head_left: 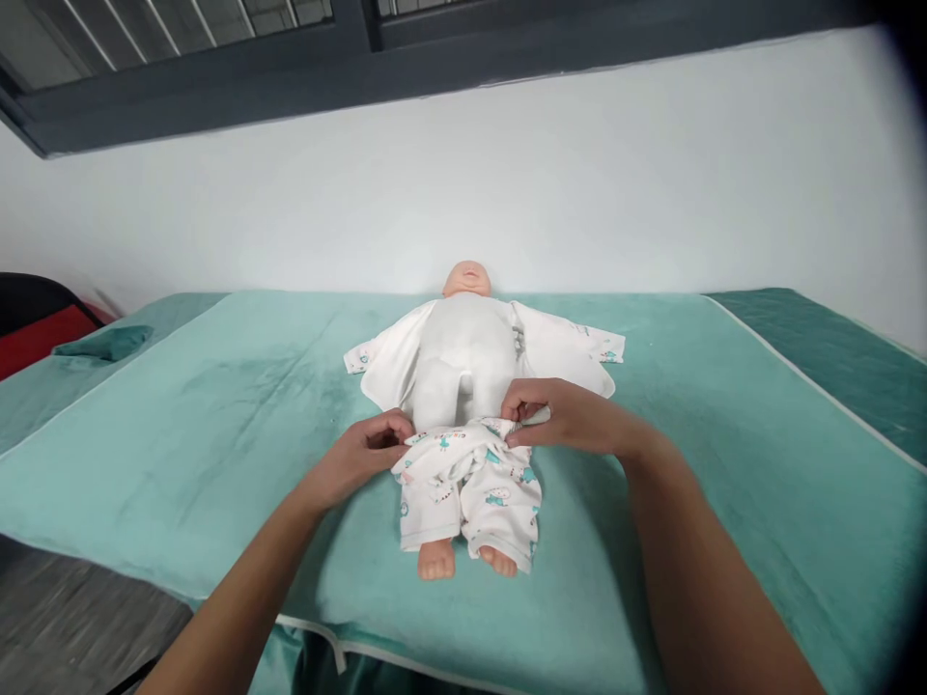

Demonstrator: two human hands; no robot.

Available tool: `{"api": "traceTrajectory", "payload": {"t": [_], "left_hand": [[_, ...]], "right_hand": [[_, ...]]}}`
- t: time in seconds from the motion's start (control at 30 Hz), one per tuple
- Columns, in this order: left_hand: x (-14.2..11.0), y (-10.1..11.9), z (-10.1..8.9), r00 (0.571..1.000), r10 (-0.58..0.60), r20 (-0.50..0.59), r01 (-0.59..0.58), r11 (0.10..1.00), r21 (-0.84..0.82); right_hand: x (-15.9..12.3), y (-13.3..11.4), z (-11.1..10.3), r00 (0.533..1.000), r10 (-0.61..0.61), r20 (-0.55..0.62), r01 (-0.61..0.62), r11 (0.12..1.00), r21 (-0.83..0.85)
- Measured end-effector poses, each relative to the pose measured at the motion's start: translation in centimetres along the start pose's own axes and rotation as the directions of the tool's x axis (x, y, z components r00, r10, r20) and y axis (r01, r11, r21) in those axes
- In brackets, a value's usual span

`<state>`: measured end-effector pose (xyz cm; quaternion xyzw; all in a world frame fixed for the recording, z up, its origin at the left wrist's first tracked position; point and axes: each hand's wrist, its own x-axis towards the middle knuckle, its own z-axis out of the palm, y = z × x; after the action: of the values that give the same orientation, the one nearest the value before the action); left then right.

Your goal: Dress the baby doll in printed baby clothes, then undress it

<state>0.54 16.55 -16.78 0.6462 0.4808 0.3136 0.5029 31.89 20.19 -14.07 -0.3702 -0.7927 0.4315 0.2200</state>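
A baby doll with a white cloth body lies on its back, feet toward me. White printed baby pants cover its lower legs, with the waist bunched around the knees and both feet sticking out of the cuffs. My left hand pinches the waistband at the left side. At the right side of the waistband, my right hand has its fingers closed on the fabric. A white baby top is spread open under the doll, its sleeves stretched out to both sides.
The doll rests on a bed with a green velvety cover. A white wall rises behind its head, below a dark window frame. A red and black item sits at the far left. Grey floor shows at lower left.
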Motion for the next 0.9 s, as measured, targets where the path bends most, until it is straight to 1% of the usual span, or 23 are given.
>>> {"api": "traceTrajectory", "payload": {"t": [0.03, 0.07, 0.1, 0.13, 0.2, 0.23, 0.27, 0.33, 0.37, 0.4, 0.43, 0.47, 0.53, 0.57, 0.63, 0.7, 0.73, 0.83, 0.9], "left_hand": [[-0.1, 0.3, -0.2, 1.0, 0.014, 0.026, -0.015, 0.998, 0.059], [-0.2, 0.6, -0.3, 0.999, 0.042, 0.026, -0.044, 0.992, 0.122], [-0.1, 0.8, -0.4, 0.996, 0.088, 0.002, -0.087, 0.98, 0.177], [0.1, 1.0, -0.3, 0.988, 0.149, -0.044, -0.136, 0.967, 0.217], [1.1, 1.0, 0.0, 0.95, 0.256, -0.181, -0.208, 0.947, 0.245], [1.8, 1.0, 0.3, 0.925, 0.281, -0.255, -0.226, 0.948, 0.226], [2.5, 1.0, 0.7, 0.906, 0.284, -0.315, -0.233, 0.954, 0.189], [4.2, 1.0, 1.3, 0.894, 0.255, -0.368, -0.232, 0.967, 0.105], [5.0, 1.1, 1.5, 0.896, 0.245, -0.371, -0.23, 0.97, 0.084], [5.8, 1.2, 1.7, 0.897, 0.246, -0.368, -0.228, 0.969, 0.093], [6.5, 1.4, 1.7, 0.893, 0.254, -0.373, -0.218, 0.966, 0.137], [7.2, 1.5, 1.6, 0.88, 0.265, -0.395, -0.195, 0.958, 0.209], [8.7, 1.7, 1.0, 0.837, 0.282, -0.469, -0.114, 0.928, 0.355], [9.6, 1.6, 0.7, 0.816, 0.283, -0.503, -0.07, 0.914, 0.401], [11.4, 1.3, 0.1, 0.791, 0.269, -0.549, -0.021, 0.909, 0.416], [13.1, 0.5, -0.2, 0.792, 0.234, -0.563, -0.02, 0.933, 0.359], [13.8, 0.1, -0.3, 0.795, 0.215, -0.568, -0.022, 0.944, 0.328], [14.8, -1.2, -0.3, 0.807, 0.183, -0.561, -0.022, 0.959, 0.281], [14.5, -1.6, -0.4, 0.838, 0.182, -0.514, -0.024, 0.954, 0.299]], "right_hand": [[0.0, 0.1, 0.0, 1.0, -0.012, -0.015, 0.012, 1.0, -0.015], [0.1, 0.2, 0.1, 0.999, -0.028, -0.046, 0.027, 0.999, -0.03], [0.2, 0.3, 0.3, 0.995, -0.05, -0.088, 0.046, 0.998, -0.048], [0.4, 0.4, 0.5, 0.988, -0.074, -0.137, 0.065, 0.996, -0.068], [1.1, 0.9, 1.0, 0.957, -0.129, -0.259, 0.101, 0.988, -0.117], [1.4, 1.2, 1.2, 0.926, -0.163, -0.339, 0.119, 0.982, -0.148], [1.8, 1.6, 1.5, 0.885, -0.2, -0.421, 0.135, 0.974, -0.18], [2.5, 2.6, 2.0, 0.787, -0.257, -0.561, 0.157, 0.962, -0.222], [2.8, 3.2, 2.2, 0.751, -0.266, -0.605, 0.161, 0.962, -0.223], [3.0, 3.6, 2.3, 0.735, -0.259, -0.627, 0.161, 0.964, -0.21], [3.2, 4.0, 2.4, 0.737, -0.241, -0.631, 0.157, 0.97, -0.187], [3.4, 4.3, 2.4, 0.75, -0.22, -0.624, 0.15, 0.975, -0.163], [3.8, 4.7, 2.0, 0.775, -0.178, -0.607, 0.117, 0.983, -0.139], [4.1, 4.7, 1.7, 0.784, -0.159, -0.6, 0.089, 0.985, -0.145], [5.0, 4.7, 0.8, 0.785, -0.124, -0.607, 0.008, 0.982, -0.19], [6.2, 4.8, 0.1, 0.763, -0.09, -0.641, -0.069, 0.973, -0.219], [6.8, 5.0, 0.0, 0.748, -0.077, -0.659, -0.085, 0.974, -0.211], [8.2, 5.7, 0.3, 0.697, -0.051, -0.716, -0.049, 0.992, -0.118], [8.4, 6.0, 0.8, 0.662, -0.019, -0.749, -0.035, 0.998, -0.057]]}}
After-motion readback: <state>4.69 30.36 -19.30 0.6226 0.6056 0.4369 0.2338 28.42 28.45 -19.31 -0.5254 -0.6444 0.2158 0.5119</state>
